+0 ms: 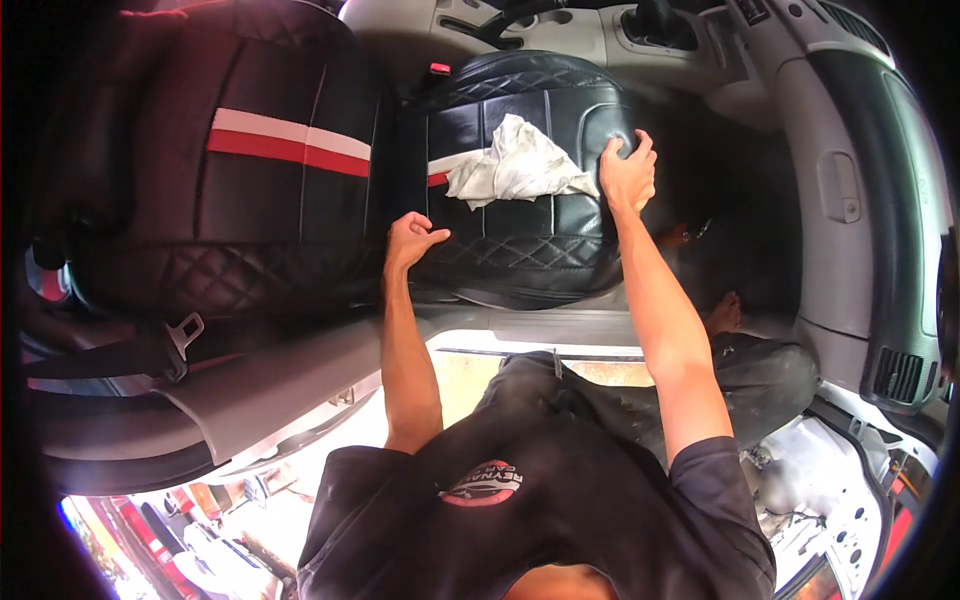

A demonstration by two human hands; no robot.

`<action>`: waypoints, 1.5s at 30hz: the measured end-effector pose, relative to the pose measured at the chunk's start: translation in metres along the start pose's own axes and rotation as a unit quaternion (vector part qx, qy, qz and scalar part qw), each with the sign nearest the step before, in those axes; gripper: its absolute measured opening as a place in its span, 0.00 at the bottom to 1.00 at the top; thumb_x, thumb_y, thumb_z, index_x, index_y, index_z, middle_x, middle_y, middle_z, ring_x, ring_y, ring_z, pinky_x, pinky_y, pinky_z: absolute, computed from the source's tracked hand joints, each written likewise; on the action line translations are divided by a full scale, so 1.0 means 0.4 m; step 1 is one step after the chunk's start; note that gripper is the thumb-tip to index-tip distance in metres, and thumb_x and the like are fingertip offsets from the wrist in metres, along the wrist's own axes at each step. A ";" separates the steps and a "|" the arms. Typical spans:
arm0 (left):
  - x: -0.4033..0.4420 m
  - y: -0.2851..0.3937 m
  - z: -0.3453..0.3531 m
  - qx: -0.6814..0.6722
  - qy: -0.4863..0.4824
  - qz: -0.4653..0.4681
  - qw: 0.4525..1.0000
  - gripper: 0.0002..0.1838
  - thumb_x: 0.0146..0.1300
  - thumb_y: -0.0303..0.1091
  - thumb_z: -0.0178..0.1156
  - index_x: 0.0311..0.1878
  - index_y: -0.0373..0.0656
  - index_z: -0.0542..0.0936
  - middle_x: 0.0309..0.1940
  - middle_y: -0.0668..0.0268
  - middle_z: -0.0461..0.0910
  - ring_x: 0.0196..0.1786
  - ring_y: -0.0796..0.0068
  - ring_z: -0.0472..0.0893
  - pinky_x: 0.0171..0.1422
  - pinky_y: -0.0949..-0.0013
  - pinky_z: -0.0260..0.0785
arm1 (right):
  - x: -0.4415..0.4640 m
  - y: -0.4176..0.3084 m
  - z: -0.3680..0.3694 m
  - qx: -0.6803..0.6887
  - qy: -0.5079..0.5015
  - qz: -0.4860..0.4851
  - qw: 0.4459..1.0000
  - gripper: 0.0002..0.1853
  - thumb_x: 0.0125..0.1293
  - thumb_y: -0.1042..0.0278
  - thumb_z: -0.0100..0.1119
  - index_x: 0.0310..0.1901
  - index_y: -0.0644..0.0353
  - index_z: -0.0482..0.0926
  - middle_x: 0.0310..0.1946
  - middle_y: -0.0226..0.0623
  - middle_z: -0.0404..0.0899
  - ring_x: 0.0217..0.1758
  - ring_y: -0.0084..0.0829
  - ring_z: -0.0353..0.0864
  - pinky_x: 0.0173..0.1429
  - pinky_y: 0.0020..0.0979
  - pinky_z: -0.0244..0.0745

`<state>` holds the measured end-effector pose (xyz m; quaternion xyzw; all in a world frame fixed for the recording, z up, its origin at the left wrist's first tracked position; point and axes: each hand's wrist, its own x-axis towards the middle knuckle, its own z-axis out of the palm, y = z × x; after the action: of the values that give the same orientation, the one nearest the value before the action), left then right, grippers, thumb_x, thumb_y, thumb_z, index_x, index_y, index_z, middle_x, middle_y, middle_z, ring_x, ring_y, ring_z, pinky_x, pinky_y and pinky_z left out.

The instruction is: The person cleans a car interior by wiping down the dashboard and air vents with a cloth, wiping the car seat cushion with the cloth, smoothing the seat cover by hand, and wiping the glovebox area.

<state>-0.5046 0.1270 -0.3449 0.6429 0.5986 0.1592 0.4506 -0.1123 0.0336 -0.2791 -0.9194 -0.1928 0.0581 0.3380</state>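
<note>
A black quilted seat cushion (580, 110) with a white and red stripe lies before me. My right hand (628, 178) grips its front edge, with the thumb on top and the fingers over the front. At the rear of the cushion, close to where it meets the backrest (270, 200), is my left hand (410, 240). Its fingers are bent and its thumb stands apart, with nothing visible in it. A crumpled white cloth (525, 165) rests on the cushion between my hands, touching neither.
A seat-belt tongue (186, 335) hangs by the door pillar at the left. Beyond the cushion are a red-topped buckle (440, 69) and the gear lever (655, 22). The dashboard (890, 200) with its glovebox runs along the right. A door sill (540, 330) lies between me and the seat.
</note>
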 end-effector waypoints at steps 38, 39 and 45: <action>-0.065 0.109 0.002 0.285 0.080 0.043 0.954 0.06 0.51 0.40 0.75 0.30 0.51 0.91 0.29 0.66 0.89 0.36 0.60 0.89 0.50 0.58 0.78 | 0.007 0.004 0.019 -0.010 0.003 0.008 1.000 0.31 0.67 0.44 0.53 0.68 0.50 0.72 0.59 0.50 0.79 0.63 0.51 0.80 0.63 0.51 0.75; -0.061 0.120 0.015 0.252 0.066 0.062 0.964 0.07 0.51 0.40 0.75 0.30 0.51 0.92 0.29 0.66 0.89 0.37 0.60 0.89 0.50 0.58 0.78 | 0.003 0.001 0.015 -0.007 0.003 0.006 1.000 0.31 0.67 0.44 0.52 0.68 0.50 0.72 0.59 0.50 0.79 0.63 0.51 0.80 0.63 0.51 0.75; -0.077 0.150 -0.015 0.266 0.061 0.024 0.962 0.08 0.52 0.38 0.75 0.33 0.46 0.92 0.31 0.61 0.89 0.39 0.63 0.90 0.47 0.63 0.79 | 0.004 0.006 0.012 -0.006 -0.001 0.010 1.000 0.32 0.67 0.43 0.52 0.68 0.50 0.71 0.60 0.51 0.78 0.63 0.53 0.80 0.64 0.51 0.75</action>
<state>-0.4786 0.1084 -0.2851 0.7431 0.6298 0.0436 0.2219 -0.1112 0.0356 -0.2842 -0.9231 -0.1846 0.0616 0.3316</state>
